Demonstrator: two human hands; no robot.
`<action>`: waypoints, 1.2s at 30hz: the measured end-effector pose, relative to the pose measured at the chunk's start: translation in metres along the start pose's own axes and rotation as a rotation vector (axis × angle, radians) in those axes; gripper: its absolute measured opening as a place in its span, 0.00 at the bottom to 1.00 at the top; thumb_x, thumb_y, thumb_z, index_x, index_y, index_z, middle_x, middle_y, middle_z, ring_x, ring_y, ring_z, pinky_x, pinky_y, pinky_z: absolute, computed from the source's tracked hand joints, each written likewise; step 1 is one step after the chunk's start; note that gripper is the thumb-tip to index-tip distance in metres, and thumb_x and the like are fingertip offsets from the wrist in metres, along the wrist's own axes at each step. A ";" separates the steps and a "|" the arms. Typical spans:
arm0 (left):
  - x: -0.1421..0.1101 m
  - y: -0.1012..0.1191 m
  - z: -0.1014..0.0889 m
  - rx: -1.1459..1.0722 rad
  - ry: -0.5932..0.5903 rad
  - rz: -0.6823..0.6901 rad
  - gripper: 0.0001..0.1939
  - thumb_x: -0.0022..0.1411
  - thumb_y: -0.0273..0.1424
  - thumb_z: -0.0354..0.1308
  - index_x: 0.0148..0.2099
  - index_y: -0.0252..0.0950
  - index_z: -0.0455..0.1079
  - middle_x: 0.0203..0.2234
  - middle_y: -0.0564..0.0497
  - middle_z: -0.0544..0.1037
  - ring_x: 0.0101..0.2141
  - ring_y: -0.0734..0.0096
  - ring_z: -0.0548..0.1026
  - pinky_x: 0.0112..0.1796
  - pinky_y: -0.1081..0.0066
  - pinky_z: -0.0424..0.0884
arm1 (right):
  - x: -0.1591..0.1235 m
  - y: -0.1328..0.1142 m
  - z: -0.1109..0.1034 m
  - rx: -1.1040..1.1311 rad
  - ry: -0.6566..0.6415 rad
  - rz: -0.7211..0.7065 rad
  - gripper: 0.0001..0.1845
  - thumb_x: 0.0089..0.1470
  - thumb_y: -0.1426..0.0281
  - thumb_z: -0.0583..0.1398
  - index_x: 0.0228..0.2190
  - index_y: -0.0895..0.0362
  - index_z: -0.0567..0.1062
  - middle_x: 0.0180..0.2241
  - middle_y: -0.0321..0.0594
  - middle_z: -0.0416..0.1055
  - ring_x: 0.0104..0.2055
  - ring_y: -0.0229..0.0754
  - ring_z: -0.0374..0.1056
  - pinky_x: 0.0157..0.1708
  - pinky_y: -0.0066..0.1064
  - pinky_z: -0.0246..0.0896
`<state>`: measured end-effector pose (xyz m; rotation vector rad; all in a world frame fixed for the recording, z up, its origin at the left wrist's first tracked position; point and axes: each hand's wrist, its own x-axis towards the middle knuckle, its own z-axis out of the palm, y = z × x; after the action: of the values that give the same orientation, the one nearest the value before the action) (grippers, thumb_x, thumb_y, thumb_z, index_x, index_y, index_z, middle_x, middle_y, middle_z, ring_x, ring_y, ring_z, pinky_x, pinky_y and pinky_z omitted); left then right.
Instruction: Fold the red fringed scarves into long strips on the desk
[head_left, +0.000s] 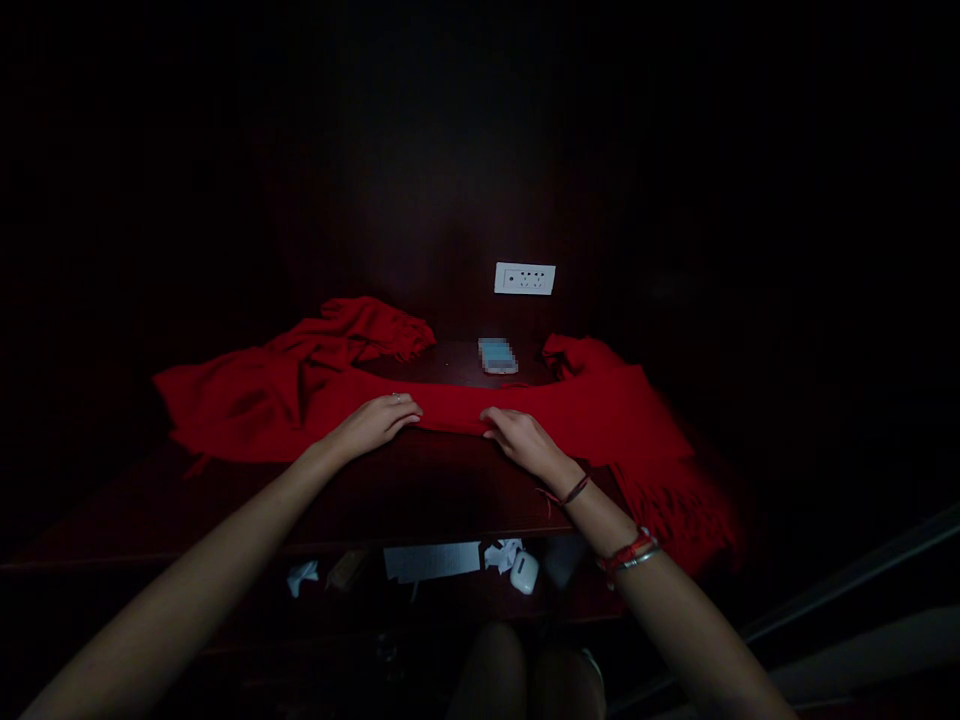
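A long red scarf [450, 408] with fringed ends lies across a dark wooden desk top [450, 485], its middle drawn into a narrow, flat band. My left hand [379, 418] grips this band left of its middle, fingers curled over the cloth. A short way to the right, my right hand [521, 438] pinches the same band between thumb and fingers. Bunched folds of the scarf spread out on the left. On the right, a wider part ends in a fringe hanging over the front edge. Parts of the fingertips are hidden against the cloth.
Behind the scarf lies a blurred light-blue object [498, 356], below a white wall socket [525, 279]. A shelf under the desk top holds paper [433, 561], crumpled tissue [303, 577] and a white earbud case [524, 572]. The surroundings are very dark.
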<state>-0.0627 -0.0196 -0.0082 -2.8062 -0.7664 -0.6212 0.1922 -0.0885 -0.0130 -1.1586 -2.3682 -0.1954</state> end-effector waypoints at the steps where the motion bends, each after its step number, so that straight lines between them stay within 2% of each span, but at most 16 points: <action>1: -0.001 -0.001 0.001 0.000 -0.008 -0.001 0.17 0.61 0.34 0.37 0.35 0.35 0.66 0.29 0.50 0.69 0.32 0.72 0.66 0.37 0.73 0.62 | 0.000 0.001 0.000 -0.002 0.001 0.009 0.09 0.52 0.74 0.49 0.37 0.60 0.62 0.29 0.42 0.66 0.30 0.36 0.62 0.30 0.24 0.53; 6: -0.002 0.001 0.001 -0.003 -0.070 -0.032 0.17 0.61 0.34 0.36 0.41 0.36 0.64 0.35 0.49 0.69 0.37 0.71 0.66 0.39 0.72 0.61 | 0.000 0.000 -0.001 -0.043 -0.006 0.037 0.10 0.53 0.73 0.48 0.39 0.60 0.61 0.29 0.42 0.67 0.30 0.36 0.62 0.28 0.23 0.51; 9: 0.004 0.017 0.001 0.026 -0.105 -0.031 0.17 0.58 0.40 0.42 0.46 0.38 0.61 0.39 0.49 0.66 0.38 0.70 0.65 0.39 0.71 0.61 | 0.000 0.000 -0.002 -0.066 -0.021 0.036 0.09 0.54 0.72 0.48 0.38 0.59 0.62 0.28 0.42 0.67 0.30 0.36 0.62 0.28 0.24 0.51; 11: 0.013 0.031 0.005 0.047 -0.096 0.007 0.18 0.56 0.41 0.45 0.47 0.39 0.60 0.39 0.49 0.66 0.38 0.69 0.65 0.40 0.70 0.60 | 0.000 -0.001 -0.003 -0.065 -0.025 0.030 0.08 0.54 0.71 0.48 0.37 0.59 0.62 0.28 0.42 0.67 0.30 0.36 0.62 0.29 0.24 0.51; 15: 0.033 0.048 0.018 0.055 -0.027 0.050 0.14 0.60 0.34 0.40 0.43 0.36 0.63 0.34 0.49 0.68 0.35 0.71 0.66 0.36 0.73 0.62 | 0.000 -0.001 -0.006 -0.078 -0.020 0.044 0.08 0.54 0.70 0.47 0.34 0.59 0.63 0.27 0.41 0.66 0.30 0.36 0.61 0.30 0.25 0.52; 21: 0.037 0.040 0.022 0.019 0.079 0.017 0.14 0.61 0.32 0.39 0.38 0.35 0.65 0.30 0.49 0.68 0.32 0.72 0.67 0.35 0.74 0.62 | -0.002 0.005 -0.012 -0.093 -0.008 0.000 0.10 0.47 0.68 0.56 0.34 0.59 0.65 0.32 0.42 0.65 0.36 0.38 0.59 0.35 0.27 0.52; 25: 0.035 0.037 0.020 0.068 0.038 0.001 0.15 0.61 0.32 0.37 0.37 0.34 0.65 0.30 0.48 0.68 0.33 0.71 0.67 0.36 0.72 0.62 | -0.004 0.008 -0.013 -0.071 -0.008 0.054 0.04 0.50 0.72 0.54 0.31 0.59 0.65 0.28 0.40 0.65 0.32 0.36 0.60 0.32 0.25 0.52; 28: 0.036 0.042 0.021 0.081 -0.003 -0.001 0.15 0.61 0.33 0.37 0.40 0.35 0.63 0.33 0.48 0.68 0.35 0.70 0.67 0.38 0.71 0.62 | -0.005 0.008 -0.014 -0.067 0.005 0.102 0.04 0.51 0.71 0.52 0.30 0.60 0.65 0.26 0.40 0.66 0.29 0.35 0.60 0.29 0.24 0.50; 32: 0.040 0.056 0.023 0.004 0.019 0.024 0.16 0.58 0.39 0.43 0.45 0.36 0.60 0.37 0.48 0.66 0.39 0.69 0.65 0.40 0.71 0.61 | -0.005 0.007 -0.015 -0.085 -0.002 0.124 0.06 0.53 0.71 0.50 0.32 0.60 0.65 0.25 0.40 0.66 0.28 0.35 0.61 0.27 0.24 0.49; 36: 0.049 0.063 0.023 -0.073 0.038 0.034 0.13 0.61 0.34 0.40 0.41 0.35 0.63 0.34 0.49 0.67 0.36 0.72 0.66 0.38 0.73 0.62 | -0.005 0.012 -0.017 -0.086 0.009 0.114 0.08 0.52 0.69 0.50 0.30 0.59 0.66 0.26 0.40 0.66 0.29 0.36 0.60 0.29 0.25 0.51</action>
<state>0.0158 -0.0452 -0.0109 -2.8579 -0.7009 -0.7079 0.2102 -0.0900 -0.0014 -1.3262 -2.2970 -0.2646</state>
